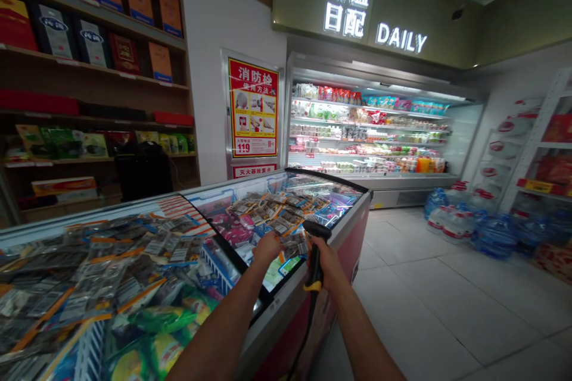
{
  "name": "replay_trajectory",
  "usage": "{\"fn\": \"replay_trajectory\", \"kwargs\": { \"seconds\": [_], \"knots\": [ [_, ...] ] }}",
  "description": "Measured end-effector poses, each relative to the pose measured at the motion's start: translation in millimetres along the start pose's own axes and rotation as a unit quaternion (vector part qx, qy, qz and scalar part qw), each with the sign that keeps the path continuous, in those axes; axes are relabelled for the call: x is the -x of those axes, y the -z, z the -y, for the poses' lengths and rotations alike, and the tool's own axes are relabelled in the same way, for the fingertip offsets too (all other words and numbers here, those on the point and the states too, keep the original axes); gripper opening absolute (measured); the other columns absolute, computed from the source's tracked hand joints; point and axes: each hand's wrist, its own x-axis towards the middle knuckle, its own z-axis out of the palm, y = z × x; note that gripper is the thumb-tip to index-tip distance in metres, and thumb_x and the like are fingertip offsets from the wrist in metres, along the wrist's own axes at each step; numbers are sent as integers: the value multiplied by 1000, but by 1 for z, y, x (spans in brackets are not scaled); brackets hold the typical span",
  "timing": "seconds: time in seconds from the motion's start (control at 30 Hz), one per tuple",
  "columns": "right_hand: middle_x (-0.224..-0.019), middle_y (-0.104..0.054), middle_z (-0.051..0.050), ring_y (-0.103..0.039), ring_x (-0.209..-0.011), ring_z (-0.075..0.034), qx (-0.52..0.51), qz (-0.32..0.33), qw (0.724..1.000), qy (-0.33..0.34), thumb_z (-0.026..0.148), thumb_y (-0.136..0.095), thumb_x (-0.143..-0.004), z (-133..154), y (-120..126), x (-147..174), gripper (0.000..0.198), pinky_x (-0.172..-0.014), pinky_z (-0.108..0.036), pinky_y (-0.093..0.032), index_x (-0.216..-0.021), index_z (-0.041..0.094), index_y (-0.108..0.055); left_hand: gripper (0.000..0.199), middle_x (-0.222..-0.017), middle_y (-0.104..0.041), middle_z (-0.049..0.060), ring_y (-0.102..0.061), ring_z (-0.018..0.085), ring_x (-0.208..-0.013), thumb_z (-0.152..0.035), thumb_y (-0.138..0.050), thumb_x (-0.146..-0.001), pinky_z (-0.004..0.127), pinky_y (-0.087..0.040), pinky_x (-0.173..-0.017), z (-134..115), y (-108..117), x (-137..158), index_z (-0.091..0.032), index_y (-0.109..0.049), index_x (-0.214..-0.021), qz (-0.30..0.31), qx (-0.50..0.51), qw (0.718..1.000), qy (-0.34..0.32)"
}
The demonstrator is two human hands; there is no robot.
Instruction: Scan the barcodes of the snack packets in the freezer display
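My right hand (328, 262) is wrapped round the grip of a black and yellow barcode scanner (315, 256). The scanner's head is level with the packets, and its cord hangs down along the freezer's side. My left hand (268, 247) is closed at the edge of a flat packet (295, 245) with orange trim, just left of the scanner; its fingertips are partly hidden. Both hands are over the near edge of a chest freezer (344, 232). Inside it, below and beyond my hands, lie many grey and orange flat packets (277, 208).
The freezer's left part holds more packets (111, 268), green-yellow bags (156, 333) and a white basket wall (92, 348). A lit chiller (370, 137) stands at the back. Water bottles (496, 235) are on the tiled floor (424, 297) at right. Shelves (98, 77) with boxes line the left.
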Motion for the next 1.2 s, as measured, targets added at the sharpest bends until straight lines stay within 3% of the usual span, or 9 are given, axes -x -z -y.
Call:
{"fn": "replay_trajectory", "kwargs": {
  "seconds": [0.1, 0.23, 0.4, 0.57, 0.7, 0.9, 1.2],
  "knots": [
    [-43, -50, 3, -45, -33, -9, 2, 9, 1000, -1, 38, -55, -66, 1, -6, 5, 24, -31, -22, -36, -60, 16, -49, 21, -40, -52, 0, -59, 25, -63, -12, -68, -40, 37, -39, -68, 4, 16, -3, -20, -49, -39, 59, 74, 995, 17],
    [-43, -51, 4, -45, -33, -10, -3, 43, 999, -9, 38, -55, -65, 1, -22, 16, 22, -31, -22, -36, -67, 16, -52, 15, -41, -56, 1, -56, 18, -48, -20, -65, -51, 28, -39, -51, 12, 49, 0, -18, -52, -44, 84, 135, 986, 48],
    [-44, -52, 5, -46, -33, -10, -12, 99, 995, -31, 42, -57, -62, -3, -53, 31, 26, -31, -22, -36, -67, 17, -51, 13, -51, -61, 0, -58, 13, -52, -24, -66, -56, 22, -38, -51, 20, 92, -3, -18, -54, -57, 24, 234, 969, 72],
    [-45, -53, 4, -46, -33, -10, -16, 135, 990, -46, 42, -56, -64, -12, -77, 43, 27, -31, -21, -36, -68, 16, -51, 11, -51, -58, -3, -55, 7, -48, -19, -60, -64, 20, -40, -53, 28, 118, -12, -18, -51, -59, -97, 392, 910, 95],
    [-45, -53, 4, -44, -32, -9, -21, 167, 984, -59, 43, -56, -64, -20, -90, 51, 29, -30, -21, -35, -72, 16, -52, 8, -56, -57, -5, -54, 5, -49, -17, -56, -69, 18, -39, -53, 37, 126, -17, -19, -49, -65, -143, 435, 885, 87],
    [-44, -53, 4, -44, -31, -9, -16, 193, 979, -62, 44, -56, -64, -26, -102, 59, 31, -30, -20, -36, -76, 16, -51, 12, -56, -56, -6, -56, 7, -52, -20, -60, -63, 19, -39, -54, 47, 127, -23, -20, -48, -66, -162, 467, 867, 62],
    [-42, -52, 4, -42, -29, -9, -10, 194, 980, -45, 44, -57, -63, -21, -113, 61, 30, -28, -20, -34, -71, 15, -52, 7, -51, -54, -5, -57, 9, -49, -19, -53, -65, 20, -39, -50, 43, 128, -21, -19, -46, -63, -214, 408, 886, 46]
  ]
}}
